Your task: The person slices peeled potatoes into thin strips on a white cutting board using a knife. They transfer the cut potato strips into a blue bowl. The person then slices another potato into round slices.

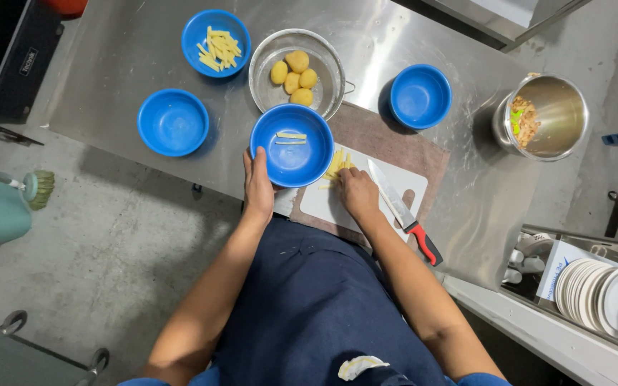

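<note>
Head view looks straight down on a person in a dark apron standing at the near edge of a stainless steel counter (430,214). Their left hand (257,187) cups the near rim of a blue bowl (291,146), fingers wrapped up along its side; the bowl holds two pale potato sticks (291,137) and overhangs the left end of a white cutting board (366,204). The right hand (357,191) rests on the board with fingers curled down over a small heap of cut potato sticks (337,166), just right of the bowl; I cannot tell how many it actually grips. A red-handled knife (402,212) lies loose on the board just beside that hand, blade pointing away, handle past the board's near corner and close to the counter edge. The board sits on a brown cloth (423,154). Farther back a metal colander (296,71) with peeled potatoes (295,75) touches the held bowl's far rim, a blue bowl of cut sticks (216,44) sits to its left, and two empty blue bowls stand at left (173,122) and right (420,96), with bare steel between them. A steel pot of peelings (545,118) stands well apart at the right, and white plates (606,297) are stacked below the counter's right end.
</note>
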